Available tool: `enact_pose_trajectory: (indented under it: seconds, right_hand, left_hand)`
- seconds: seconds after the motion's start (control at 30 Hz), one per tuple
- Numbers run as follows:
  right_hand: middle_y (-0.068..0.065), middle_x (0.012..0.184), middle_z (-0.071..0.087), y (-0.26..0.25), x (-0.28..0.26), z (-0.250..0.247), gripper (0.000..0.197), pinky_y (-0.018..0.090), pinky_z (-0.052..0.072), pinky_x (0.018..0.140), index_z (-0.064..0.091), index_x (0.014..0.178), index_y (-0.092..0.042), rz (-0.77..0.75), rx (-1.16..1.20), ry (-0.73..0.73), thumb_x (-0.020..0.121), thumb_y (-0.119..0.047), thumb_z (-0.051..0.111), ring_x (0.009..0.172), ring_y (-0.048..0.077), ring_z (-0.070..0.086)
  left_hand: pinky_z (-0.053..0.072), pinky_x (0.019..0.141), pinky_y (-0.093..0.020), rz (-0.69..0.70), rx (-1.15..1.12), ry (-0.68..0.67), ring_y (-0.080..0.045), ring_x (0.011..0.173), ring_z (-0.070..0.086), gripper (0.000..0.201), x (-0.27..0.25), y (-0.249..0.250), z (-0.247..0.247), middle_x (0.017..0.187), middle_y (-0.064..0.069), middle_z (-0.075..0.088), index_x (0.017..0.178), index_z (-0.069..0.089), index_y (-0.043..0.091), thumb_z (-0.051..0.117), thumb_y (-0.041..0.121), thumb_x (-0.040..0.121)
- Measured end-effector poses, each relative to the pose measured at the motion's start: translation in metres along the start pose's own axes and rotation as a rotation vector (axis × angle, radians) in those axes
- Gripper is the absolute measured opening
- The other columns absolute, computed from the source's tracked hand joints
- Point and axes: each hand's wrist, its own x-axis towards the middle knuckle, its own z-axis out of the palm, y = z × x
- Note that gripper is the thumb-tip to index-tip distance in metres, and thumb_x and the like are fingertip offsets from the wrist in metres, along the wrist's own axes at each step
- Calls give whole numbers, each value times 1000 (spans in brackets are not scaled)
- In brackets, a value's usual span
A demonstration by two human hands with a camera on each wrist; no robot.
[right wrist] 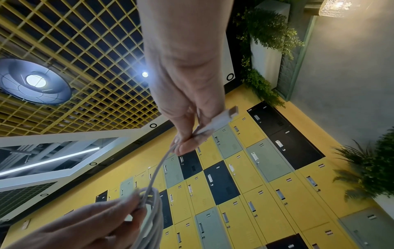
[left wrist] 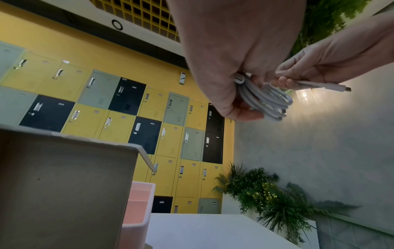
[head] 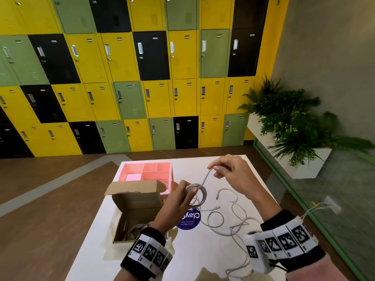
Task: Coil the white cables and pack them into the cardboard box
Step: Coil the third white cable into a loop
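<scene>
My left hand (head: 183,196) grips a coil of white cable (head: 199,194) above the table, just right of the open cardboard box (head: 138,201). The same coil (left wrist: 264,101) hangs from the left fingers in the left wrist view. My right hand (head: 225,169) is raised higher and pinches the cable's free end; its plug (right wrist: 226,116) sticks out past the fingers. A short run of cable (right wrist: 157,170) links the right hand down to the coil (right wrist: 149,210). A second white cable (head: 233,218) lies loose on the table. A coiled cable (head: 136,230) sits inside the box.
A pink divided organiser tray (head: 150,173) stands behind the box. A blue round sticker (head: 189,219) is on the white table (head: 192,254). Coloured lockers fill the far wall. A planter with green plants (head: 288,122) stands at the right beyond a green-edged glass partition.
</scene>
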Motion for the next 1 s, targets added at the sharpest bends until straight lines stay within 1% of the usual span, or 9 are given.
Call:
enact_pose_trajectory:
  seconds: [0.2,0.3,0.37,0.53,0.6,0.67,0.77,0.9,1.0]
  right_hand:
    - [8,82,69,5,0,2,22,28,58,76,73,89,-15,14,52,32,93,-3,55,74,15,69]
    - [8,81,69,9,0,2,20,26,58,75,73,91,-14,33,80,43,93,-4,55,73,14,69]
    - [8,84,69,9,0,3,19,23,57,74,73,93,-12,35,81,47,93,-4,55,73,14,69]
    - [7,93,66,9,-1,6,20,30,58,77,73,94,-14,24,95,54,94,-6,55,74,15,68]
    - [4,96,64,10,-2,8,19,29,54,78,74,98,-17,27,54,65,94,-10,56,79,13,63]
    - [0,94,62,14,0,7,18,29,40,79,74,101,-22,21,-120,65,94,-20,57,90,14,50]
    - [-2,88,58,19,1,3,18,31,27,80,74,100,-24,22,-366,7,91,-30,60,96,15,40]
    - [0,82,58,29,-3,11,13,24,42,69,74,93,-12,-11,-292,-10,89,-21,65,72,12,56]
    - [7,86,65,30,-4,18,10,21,55,65,70,92,-5,73,-71,31,91,-12,62,68,13,68]
  left_hand:
    - [56,69,-32,7,42,9,-23,81,63,17,2,2,-3,92,-5,64,100,47,15,42,31,99]
    - [55,66,-22,14,19,6,-15,79,62,14,1,3,-2,93,0,63,103,48,19,42,31,99]
    - [55,66,-21,13,11,-3,-13,80,63,12,0,4,-1,94,1,63,103,49,19,44,30,99]
    - [48,59,-15,23,-1,-35,-2,72,61,9,-1,4,2,85,10,60,99,49,19,47,27,98]
    - [50,60,-17,9,-12,-24,-8,75,62,7,0,4,1,87,7,61,97,49,20,47,27,98]
    - [50,60,-19,-9,-61,3,-12,73,60,11,1,3,0,85,4,61,98,51,17,46,27,99]
    - [50,58,-20,-26,-151,40,-5,63,56,17,0,6,-3,76,7,58,101,54,12,45,26,98]
    - [50,58,-22,-28,-229,13,-8,64,55,15,1,11,-2,75,6,55,97,53,12,45,26,98]
    - [48,58,-19,-46,-247,-8,-12,65,51,15,2,12,2,75,3,51,96,51,13,44,26,99]
